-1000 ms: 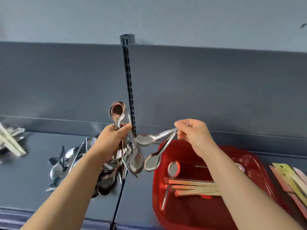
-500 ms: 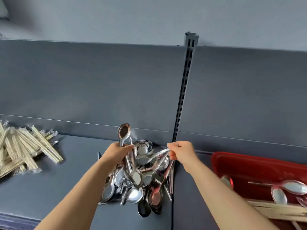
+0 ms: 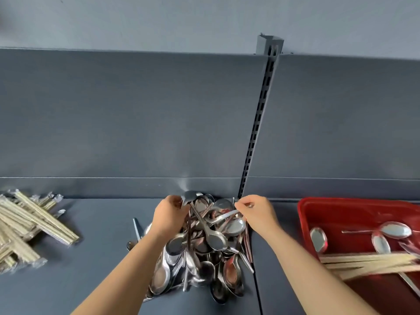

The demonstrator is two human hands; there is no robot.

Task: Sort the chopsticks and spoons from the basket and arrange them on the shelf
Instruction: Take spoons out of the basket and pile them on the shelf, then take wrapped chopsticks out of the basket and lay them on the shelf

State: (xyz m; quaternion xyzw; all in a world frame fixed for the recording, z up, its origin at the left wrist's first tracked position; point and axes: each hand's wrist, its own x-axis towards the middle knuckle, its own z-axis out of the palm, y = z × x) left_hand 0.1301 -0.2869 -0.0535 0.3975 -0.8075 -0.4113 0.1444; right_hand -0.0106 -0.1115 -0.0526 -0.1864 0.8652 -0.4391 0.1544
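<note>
A heap of steel spoons [image 3: 200,258] lies on the grey shelf [image 3: 91,258], against the back panel. My left hand [image 3: 169,214] grips spoon handles at the top left of the heap, low over it. My right hand [image 3: 256,211] pinches the thin handles of spoons [image 3: 223,218] at the heap's upper right. The red basket [image 3: 305,214] stands on the shelf to the right; it holds several spoons [image 3: 395,229] and a bundle of wooden chopsticks [image 3: 368,262]. Wrapped chopsticks [image 3: 29,223] lie piled at the far left.
A slotted upright rail [image 3: 259,123] runs down the back panel to the seam between two shelf boards, right behind the spoon heap. A grey back panel [image 3: 136,121] closes off the shelf. Bare shelf surface shows between the chopstick pile and the spoons.
Both hands have moved left and down from over the red basket to the spoon heap, carrying their spoons. The view has swung left, bringing the wrapped chopstick pile in.
</note>
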